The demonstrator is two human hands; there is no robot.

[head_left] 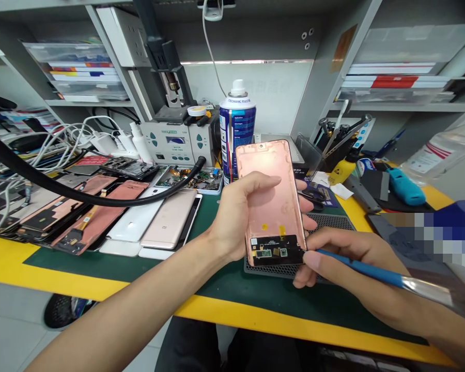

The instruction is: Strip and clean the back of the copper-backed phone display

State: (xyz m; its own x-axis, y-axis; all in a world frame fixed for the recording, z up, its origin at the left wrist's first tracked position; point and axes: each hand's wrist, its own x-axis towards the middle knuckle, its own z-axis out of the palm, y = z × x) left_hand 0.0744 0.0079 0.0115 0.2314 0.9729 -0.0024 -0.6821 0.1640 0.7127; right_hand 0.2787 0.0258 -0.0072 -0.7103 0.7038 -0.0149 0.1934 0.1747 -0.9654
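My left hand [238, 206] is closed around a phone screen panel [271, 181], thumb flat on its copper-coloured back and fingertips curling past the far edge. A black strip [277, 251] with small electronic parts crosses the panel's lower end. At that lower right corner, my right hand [344, 253] is closed on a blue-handled brush [375, 271]. Its metal ferrule points right, away from the panel, while the handle's end lies by the fingertips at the corner. Beneath both hands is a dark perforated mat [251, 269].
Several phones and panels, including a gold phone [170, 219], lie at left under a black hose [112, 200]. Behind stand a grey soldering station [174, 142] and a blue spray can [238, 124]. Tools [339, 134] and a plastic bottle [437, 152] are at right.
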